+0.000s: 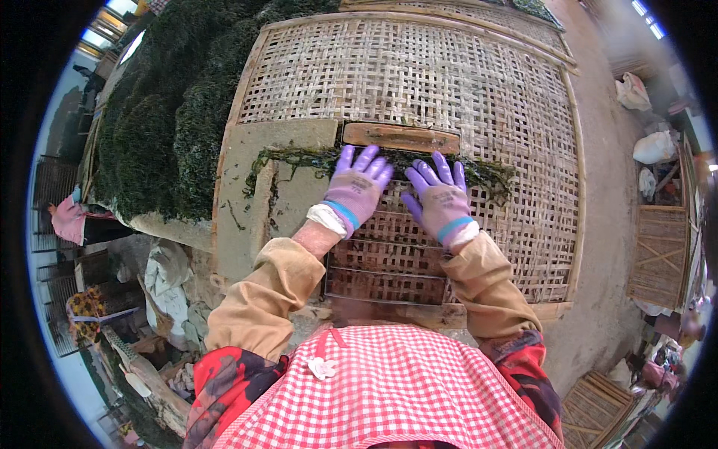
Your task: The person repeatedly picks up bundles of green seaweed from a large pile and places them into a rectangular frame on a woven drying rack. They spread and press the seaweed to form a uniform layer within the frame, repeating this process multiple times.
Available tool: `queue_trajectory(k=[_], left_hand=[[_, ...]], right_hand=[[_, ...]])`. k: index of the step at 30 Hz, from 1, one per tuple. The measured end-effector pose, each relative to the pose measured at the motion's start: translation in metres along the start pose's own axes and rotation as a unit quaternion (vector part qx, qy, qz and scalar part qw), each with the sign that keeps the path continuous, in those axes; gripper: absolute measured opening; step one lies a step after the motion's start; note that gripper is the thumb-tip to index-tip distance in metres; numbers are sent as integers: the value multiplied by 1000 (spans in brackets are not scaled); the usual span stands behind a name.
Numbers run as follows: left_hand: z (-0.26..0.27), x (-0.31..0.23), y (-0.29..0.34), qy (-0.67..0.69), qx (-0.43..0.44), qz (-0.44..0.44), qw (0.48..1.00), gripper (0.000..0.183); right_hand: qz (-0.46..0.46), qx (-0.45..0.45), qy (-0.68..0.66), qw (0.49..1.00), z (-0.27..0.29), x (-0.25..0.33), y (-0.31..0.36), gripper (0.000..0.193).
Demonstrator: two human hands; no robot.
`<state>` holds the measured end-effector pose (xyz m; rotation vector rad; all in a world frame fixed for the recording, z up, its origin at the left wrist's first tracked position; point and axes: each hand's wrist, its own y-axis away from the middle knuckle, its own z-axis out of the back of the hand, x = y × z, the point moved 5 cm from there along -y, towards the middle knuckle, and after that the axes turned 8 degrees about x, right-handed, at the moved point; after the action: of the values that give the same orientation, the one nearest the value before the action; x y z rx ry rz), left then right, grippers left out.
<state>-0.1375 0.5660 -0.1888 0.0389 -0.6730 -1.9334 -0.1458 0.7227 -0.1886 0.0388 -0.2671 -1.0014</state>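
My left hand [359, 188], in a lilac glove with purple fingertips, lies with fingers stretched on a dark green strand of seaweed-like plant [490, 174]. My right hand [440, 196], gloved the same way, rests farther right along that strand with its fingers spread. The strand runs crosswise over a woven bamboo rack [523, 112] and a flat grey-green board [299, 202] on the left. Just beyond my fingertips lies a reddish-brown wooden bar [402, 138]. Between my forearms is a dark rectangular frame [385, 288], the rack's weave showing through it. Neither hand grips anything.
A tall heap of dark green plant strands [172, 127] rises left of the rack. White sacks [654, 147] and bamboo panels [658, 258] stand along the right side. Another white sack [168, 269] sits at the lower left. The concrete floor [609, 194] runs along the rack's right edge.
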Motion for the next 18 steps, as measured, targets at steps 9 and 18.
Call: queue_trajectory(k=[9, 18], left_hand=[[-3, 12, 7, 99, -107, 74, 987, 62], [11, 45, 27, 195, -184, 113, 957, 58]], right_hand=[[-175, -61, -70, 980, 13, -55, 12, 56], [-156, -39, 0, 987, -20, -37, 26, 54]])
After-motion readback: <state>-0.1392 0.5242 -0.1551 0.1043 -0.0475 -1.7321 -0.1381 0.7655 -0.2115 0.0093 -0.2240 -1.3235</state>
